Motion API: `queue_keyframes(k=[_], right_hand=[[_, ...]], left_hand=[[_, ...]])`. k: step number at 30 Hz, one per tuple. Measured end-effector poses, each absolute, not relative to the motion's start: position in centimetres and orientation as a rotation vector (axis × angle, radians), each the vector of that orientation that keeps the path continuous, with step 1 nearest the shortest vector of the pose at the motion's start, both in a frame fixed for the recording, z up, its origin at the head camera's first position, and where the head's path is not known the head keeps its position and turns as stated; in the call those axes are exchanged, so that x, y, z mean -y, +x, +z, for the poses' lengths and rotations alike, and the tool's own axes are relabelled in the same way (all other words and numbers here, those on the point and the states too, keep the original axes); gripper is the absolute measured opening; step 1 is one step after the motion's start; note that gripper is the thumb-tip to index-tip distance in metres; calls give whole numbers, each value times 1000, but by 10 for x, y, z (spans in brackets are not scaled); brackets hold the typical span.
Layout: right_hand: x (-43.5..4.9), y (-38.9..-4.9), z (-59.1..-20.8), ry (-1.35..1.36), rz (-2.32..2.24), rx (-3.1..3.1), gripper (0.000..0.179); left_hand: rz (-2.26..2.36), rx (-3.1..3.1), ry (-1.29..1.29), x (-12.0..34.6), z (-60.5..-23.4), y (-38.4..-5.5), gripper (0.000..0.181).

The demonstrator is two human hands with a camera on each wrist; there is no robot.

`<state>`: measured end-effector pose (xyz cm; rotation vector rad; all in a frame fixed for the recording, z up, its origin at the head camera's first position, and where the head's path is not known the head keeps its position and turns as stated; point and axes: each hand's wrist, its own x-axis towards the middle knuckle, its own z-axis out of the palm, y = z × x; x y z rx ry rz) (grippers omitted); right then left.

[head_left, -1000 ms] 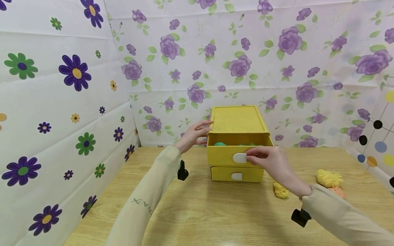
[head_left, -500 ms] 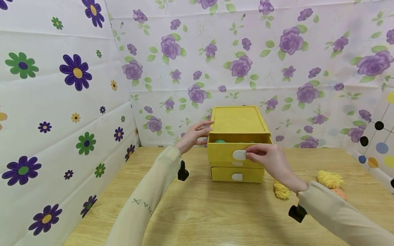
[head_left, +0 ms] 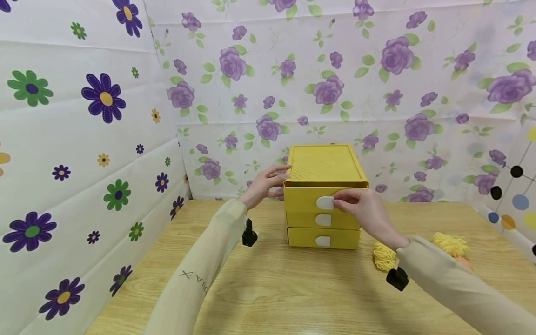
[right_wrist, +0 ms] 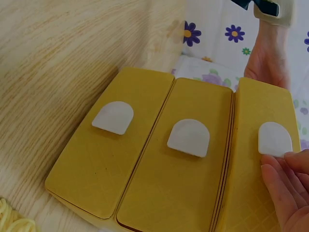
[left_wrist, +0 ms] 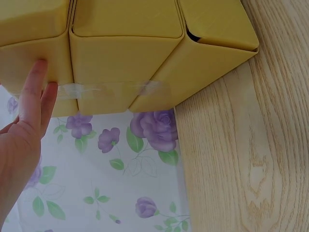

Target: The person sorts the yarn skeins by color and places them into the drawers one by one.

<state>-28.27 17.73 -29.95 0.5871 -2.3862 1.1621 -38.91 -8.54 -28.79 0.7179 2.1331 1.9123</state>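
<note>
Pinching a small white handle with rounded end [head_left: 324,203] between thumb and fingers, the right hand [head_left: 365,208] works at the top yellow plastic drawer [head_left: 300,199]. This drawer stands a little forward of the two others, and a narrow dark gap shows above its front. It belongs to a yellow plastic cabinet with three drawers [head_left: 328,162], which is placed near the middle of the far edge of the pale wood-grain tabletop [head_left: 259,288].

The left hand [head_left: 261,186] is spread, its fingers almost straight, and it holds nothing; its fingertips touch the left side wall of the cabinet, at the upper part. Along this side wall runs a strip of clear tape [left_wrist: 96,91].

Below the top drawer, the middle yellow drawer [head_left: 300,219] and the bottom yellow drawer [head_left: 302,237] carry similar white handles. From the left wrist, a small dark gap is seen at one corner of the bottom drawer.

Between the cabinet and the right edge of the tabletop lies a small bundle of yellow yarn [head_left: 383,257]. Nearer to the right edge, a bigger yellow yarn bundle [head_left: 451,243] touches an orange bundle [head_left: 464,263], partly hidden by the sleeve [head_left: 448,279].
</note>
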Motion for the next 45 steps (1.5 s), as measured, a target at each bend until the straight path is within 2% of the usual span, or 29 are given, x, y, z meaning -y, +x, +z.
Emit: queue_keyframes(k=[14, 30, 45], right_hand=[[-176, -301, -299, 579, 1137, 2363, 10], [-178, -306, -301, 572, 1269, 2344, 13], [-185, -297, -331, 495, 1370, 2377, 19]], left_hand=[[1923, -2120, 721, 86, -287, -388, 38], [1914, -2137, 728, 87, -289, -389, 39], [1911, -2136, 725, 86, -289, -389, 39]])
